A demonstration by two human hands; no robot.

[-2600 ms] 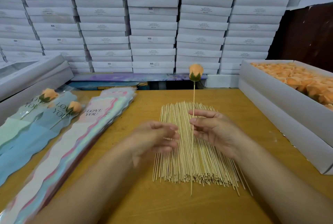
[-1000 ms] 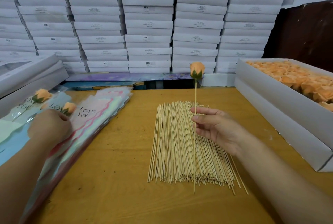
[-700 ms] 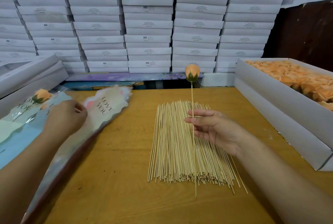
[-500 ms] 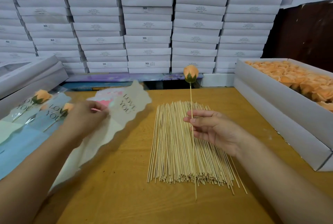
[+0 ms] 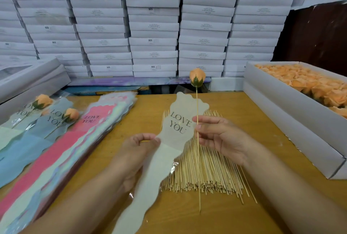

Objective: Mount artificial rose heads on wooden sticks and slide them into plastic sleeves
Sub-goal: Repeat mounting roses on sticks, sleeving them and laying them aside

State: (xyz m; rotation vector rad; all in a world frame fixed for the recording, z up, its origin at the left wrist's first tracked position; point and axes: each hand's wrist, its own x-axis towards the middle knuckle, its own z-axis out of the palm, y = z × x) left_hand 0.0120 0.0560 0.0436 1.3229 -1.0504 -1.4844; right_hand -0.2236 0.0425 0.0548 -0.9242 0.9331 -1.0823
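Since half a second ago, the left hand (image 5: 139, 151) has carried a pale plastic sleeve (image 5: 169, 149) rightward over the stick pile (image 5: 206, 173), pinching its edge. Right hand (image 5: 223, 137) pinches the upright wooden stick (image 5: 197, 106), rose head (image 5: 197, 76) on top, just beside the sleeve.

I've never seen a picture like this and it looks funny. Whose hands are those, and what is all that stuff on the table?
The picture comes from a camera worn on a person's head, looking down, so you see that person's own two hands. The right hand pinches a thin wooden stick with an orange rose head on top. The left hand holds a pale plastic sleeve printed LOVE YOU. Under the hands, on the wooden table, lies a pile of spare sticks. To the left lie a stack of empty sleeves and two finished roses in sleeves. On the right is a box of rose heads. Behind stand many white boxes.
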